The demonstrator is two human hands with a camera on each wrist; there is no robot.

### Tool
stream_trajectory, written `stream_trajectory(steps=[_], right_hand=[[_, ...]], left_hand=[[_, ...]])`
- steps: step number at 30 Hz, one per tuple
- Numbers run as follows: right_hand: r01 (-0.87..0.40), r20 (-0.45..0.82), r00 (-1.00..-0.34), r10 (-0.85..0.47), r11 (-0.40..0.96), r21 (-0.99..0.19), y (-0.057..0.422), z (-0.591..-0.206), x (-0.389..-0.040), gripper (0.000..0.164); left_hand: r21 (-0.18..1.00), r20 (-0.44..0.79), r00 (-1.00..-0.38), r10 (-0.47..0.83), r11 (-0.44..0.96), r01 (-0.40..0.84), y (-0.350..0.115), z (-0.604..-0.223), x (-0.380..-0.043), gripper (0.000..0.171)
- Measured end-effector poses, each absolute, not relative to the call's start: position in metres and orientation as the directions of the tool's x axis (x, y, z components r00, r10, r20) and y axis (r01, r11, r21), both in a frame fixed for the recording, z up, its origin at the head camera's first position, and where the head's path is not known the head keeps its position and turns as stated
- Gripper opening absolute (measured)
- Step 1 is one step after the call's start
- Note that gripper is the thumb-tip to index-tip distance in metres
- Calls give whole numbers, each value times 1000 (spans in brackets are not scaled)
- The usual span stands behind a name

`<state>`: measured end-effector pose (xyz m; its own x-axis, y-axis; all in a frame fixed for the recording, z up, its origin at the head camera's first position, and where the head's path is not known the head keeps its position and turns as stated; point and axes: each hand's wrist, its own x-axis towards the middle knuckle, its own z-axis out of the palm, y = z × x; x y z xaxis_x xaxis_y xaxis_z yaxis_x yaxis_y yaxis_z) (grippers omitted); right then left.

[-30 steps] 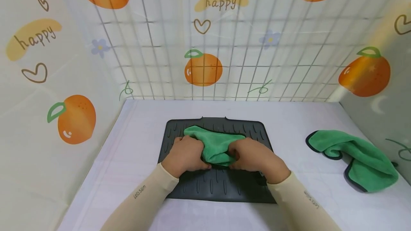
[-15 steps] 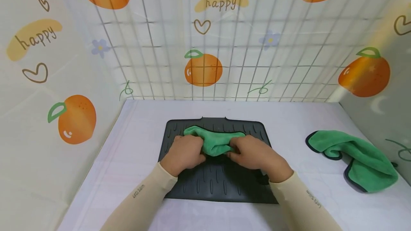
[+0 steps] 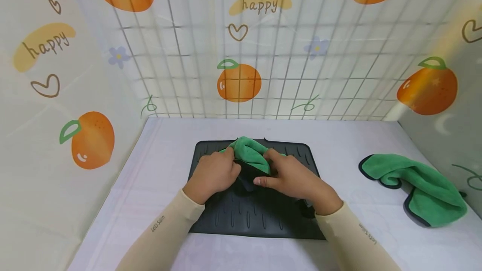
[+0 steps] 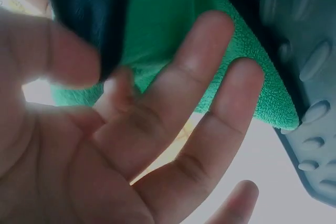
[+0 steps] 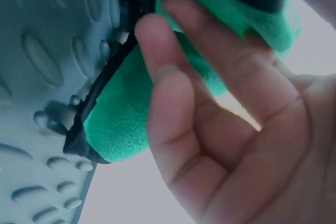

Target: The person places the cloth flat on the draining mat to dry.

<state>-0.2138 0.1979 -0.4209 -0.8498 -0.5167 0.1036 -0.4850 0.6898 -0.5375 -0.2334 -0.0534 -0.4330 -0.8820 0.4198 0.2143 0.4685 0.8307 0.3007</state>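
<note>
A green cloth (image 3: 250, 154) with black edging lies bunched over the dark ribbed mat (image 3: 233, 216). My left hand (image 3: 214, 175) pinches its near left edge between thumb and index finger. In the left wrist view the other fingers stretch out beside the green cloth (image 4: 157, 19). The right hand (image 3: 291, 175) holds the near right edge, thumb in front and fingers behind. Seen from the right wrist, its fingers press against the cloth (image 5: 121, 119), some curled. Below the lifted edge shows a dark patch (image 3: 248, 175); I cannot tell whether it is the cloth's underside.
A second green cloth (image 3: 421, 175) with dark edging lies crumpled on the white table (image 3: 162, 149) to the right. White walls with printed oranges (image 3: 239, 83) and a wire grid rise behind and on both sides.
The cloth's near edge has been lifted and pushed away from me, its middle now bunched higher toward the mat's far edge. The dark patch has come into view. The second cloth stays put.
</note>
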Motion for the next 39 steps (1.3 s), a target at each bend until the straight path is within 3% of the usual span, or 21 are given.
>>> stream_trajectory(steps=[3,5,10,13,15,20,23,35,39], right_hand=[[-507,129,-845,-519,704,-497,197,-424,-214,53],[-544,180,-832,-525,710,-447,198,-425,-215,51],[-556,216,-829,-515,725,-405,200,-425,-216,46],[-549,206,-834,-512,730,-408,202,-424,-217,44],[-543,201,-837,-509,731,-413,203,-424,-218,42],[-527,197,-848,-493,744,-411,207,-425,-219,41],[-515,211,-857,-470,772,-372,209,-425,-219,38],[-429,190,-902,-388,858,-283,221,-417,-220,23],[-436,227,-894,-385,866,-247,227,-413,-219,22]], left_hand=[[304,210,-879,428,826,475,-51,-433,-232,15],[305,184,-880,438,826,475,-50,-433,-231,25],[278,36,-901,433,861,425,-43,-437,-227,94],[231,1,-916,402,891,391,-40,-441,-226,109],[202,15,-922,388,902,383,-40,-444,-226,102],[168,89,-909,406,894,416,-42,-450,-228,61],[164,99,-903,417,889,428,-45,-452,-230,47],[123,168,-951,260,952,282,-73,-435,-241,11],[170,146,-969,198,960,222,-80,-430,-242,22]])
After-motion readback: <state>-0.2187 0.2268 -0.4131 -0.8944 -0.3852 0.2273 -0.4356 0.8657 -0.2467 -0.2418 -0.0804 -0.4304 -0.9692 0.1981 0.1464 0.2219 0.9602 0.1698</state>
